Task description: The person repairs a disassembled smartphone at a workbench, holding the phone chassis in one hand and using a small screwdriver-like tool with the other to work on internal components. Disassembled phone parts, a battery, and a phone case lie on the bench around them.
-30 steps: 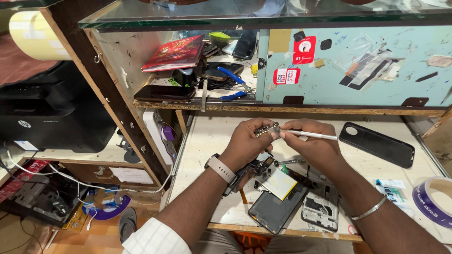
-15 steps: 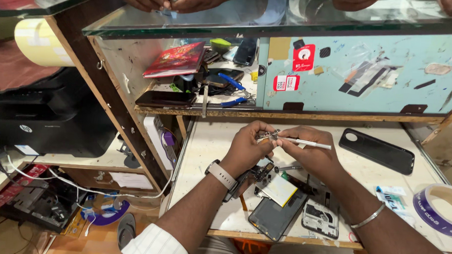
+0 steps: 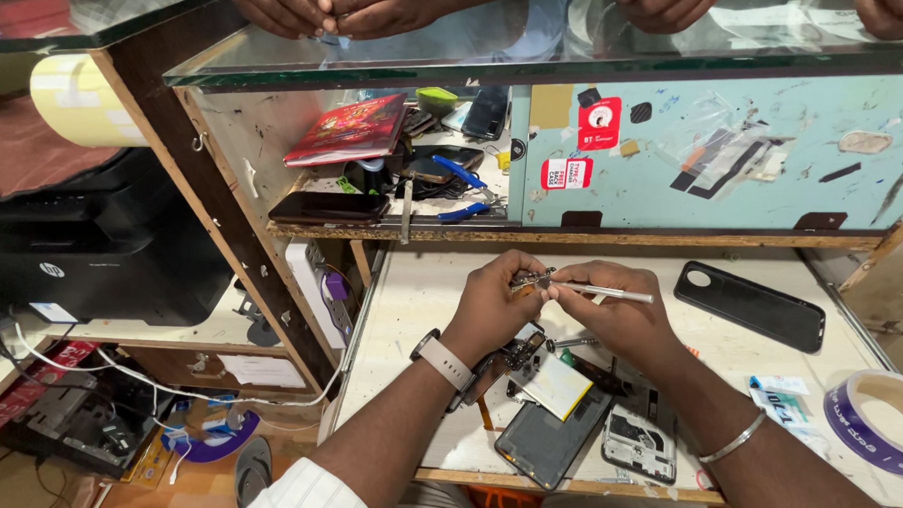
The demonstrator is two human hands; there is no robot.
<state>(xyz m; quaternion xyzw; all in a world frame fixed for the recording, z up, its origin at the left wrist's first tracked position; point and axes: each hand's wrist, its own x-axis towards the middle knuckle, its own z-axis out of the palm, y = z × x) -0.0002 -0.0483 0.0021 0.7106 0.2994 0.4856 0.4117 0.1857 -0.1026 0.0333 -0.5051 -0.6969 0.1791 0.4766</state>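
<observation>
While seen from above, nearest at 6 o'clock: an opened phone (image 3: 550, 443) lying dark face up on the pale work surface (image 3: 420, 303), with a flat white-and-yellow battery (image 3: 555, 384) tilted over its upper edge and a small grey inner frame (image 3: 640, 443) just beside it at 3 o'clock. Forearms coming in from 6 and 5 o'clock, a watch (image 3: 442, 358) on the left wrist, a metal bangle (image 3: 732, 439) on the right.

Above the phone, both hands drawn together and touching at the fingertips. Left hand (image 3: 495, 304) pinched shut on a small metal part (image 3: 531, 280) — too small to tell what kind. Right hand (image 3: 610, 310) closed on a thin silver tool (image 3: 610, 291), shaft pointing out toward 3 o'clock, tip meeting the small part.

Farther right, at 3 o'clock from the hands: a black phone cover (image 3: 750, 305) lying flat, well apart. At 4 o'clock, by the frame's edge, a roll of purple tape (image 3: 881, 419).

Beyond, at 12 o'clock: a turquoise panel (image 3: 734, 184) with stickers; left of it an open shelf with a red booklet (image 3: 348, 130), a dark phone (image 3: 328, 208) and blue-handled pliers (image 3: 464, 179). At 9 o'clock, a black printer (image 3: 82, 241).

Farthest, on the glass counter (image 3: 539, 37) — other people's hands (image 3: 325, 1) resting.
</observation>
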